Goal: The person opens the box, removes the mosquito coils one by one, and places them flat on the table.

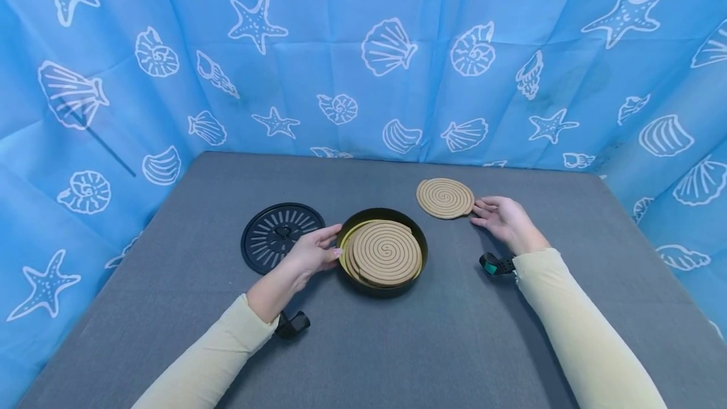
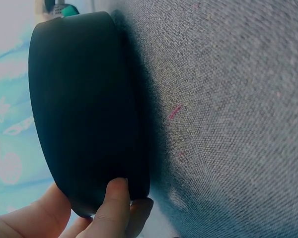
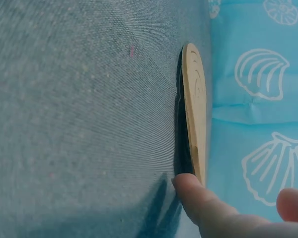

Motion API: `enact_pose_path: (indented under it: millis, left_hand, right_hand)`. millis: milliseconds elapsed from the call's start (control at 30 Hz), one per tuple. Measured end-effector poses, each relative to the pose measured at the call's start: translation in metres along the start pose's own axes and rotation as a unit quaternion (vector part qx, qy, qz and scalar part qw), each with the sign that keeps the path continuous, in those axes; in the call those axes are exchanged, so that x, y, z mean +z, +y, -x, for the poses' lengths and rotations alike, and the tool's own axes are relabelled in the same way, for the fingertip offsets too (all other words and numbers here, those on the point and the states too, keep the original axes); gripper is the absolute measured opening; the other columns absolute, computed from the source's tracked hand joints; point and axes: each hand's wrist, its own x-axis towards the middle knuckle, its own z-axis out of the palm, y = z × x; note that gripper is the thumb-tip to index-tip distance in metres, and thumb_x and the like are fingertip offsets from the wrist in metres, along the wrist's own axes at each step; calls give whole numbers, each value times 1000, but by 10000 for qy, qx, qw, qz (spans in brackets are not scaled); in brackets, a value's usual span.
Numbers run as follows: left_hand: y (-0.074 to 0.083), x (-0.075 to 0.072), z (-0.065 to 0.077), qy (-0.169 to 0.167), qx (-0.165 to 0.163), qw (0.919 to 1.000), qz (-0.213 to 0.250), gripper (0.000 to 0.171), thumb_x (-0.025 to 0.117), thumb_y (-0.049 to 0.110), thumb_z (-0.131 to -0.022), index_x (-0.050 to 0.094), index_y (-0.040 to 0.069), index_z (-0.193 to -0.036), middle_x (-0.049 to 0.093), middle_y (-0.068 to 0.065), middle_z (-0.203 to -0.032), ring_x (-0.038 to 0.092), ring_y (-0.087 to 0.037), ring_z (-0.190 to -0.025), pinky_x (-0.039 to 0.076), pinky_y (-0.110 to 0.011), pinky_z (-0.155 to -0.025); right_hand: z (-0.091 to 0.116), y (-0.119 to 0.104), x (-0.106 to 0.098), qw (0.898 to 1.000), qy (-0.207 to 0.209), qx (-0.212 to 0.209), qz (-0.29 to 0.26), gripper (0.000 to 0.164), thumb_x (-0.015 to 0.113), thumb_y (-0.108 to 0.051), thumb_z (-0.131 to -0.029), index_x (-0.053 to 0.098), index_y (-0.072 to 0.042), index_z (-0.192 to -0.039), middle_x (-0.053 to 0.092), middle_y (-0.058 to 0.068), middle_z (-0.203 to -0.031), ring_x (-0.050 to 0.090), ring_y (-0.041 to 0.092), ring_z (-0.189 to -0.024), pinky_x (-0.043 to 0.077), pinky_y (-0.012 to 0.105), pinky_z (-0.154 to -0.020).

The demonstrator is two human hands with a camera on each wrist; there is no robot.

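My left hand (image 1: 309, 248) holds the left side of a round dark tin (image 1: 382, 293), with fingertips against its wall (image 2: 84, 104). Inside the tin, tan mosquito coils (image 1: 387, 251) lie stacked, slightly offset, over a yellow lining (image 1: 349, 235). Beyond the tin, to the right, is a separate mosquito coil (image 1: 445, 198). My right hand (image 1: 505, 223) touches that coil's right edge with its fingertips. In the right wrist view, one fingertip meets the coil's near edge (image 3: 194, 119), and dark shadow shows under it. Whether the coil lies fully flat cannot be told.
A black slotted round lid (image 1: 267, 235) lies left of the tin, partly behind the left hand. Grey cloth (image 1: 409, 352) covers the table. A blue shell-print curtain (image 1: 318, 68) hangs behind and at both sides. Black straps with cameras (image 1: 496, 264) sit at the wrists.
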Motion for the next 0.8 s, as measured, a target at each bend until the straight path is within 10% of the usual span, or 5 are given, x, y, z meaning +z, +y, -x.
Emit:
enact_pose_path:
  millis: [800]
  left_hand:
    - [-1,1,1,64,13,10000,-5,54,53,-3,-97,40,9,-148,36,-14,-152,49,-30,-129,44,-45,-103]
  right_hand:
    - [37,-4,19,9879,-742,-605,1219,65,28,-16,-107,-19,-5,-151,-8,16,-160,5,27,-147,10,45,-119]
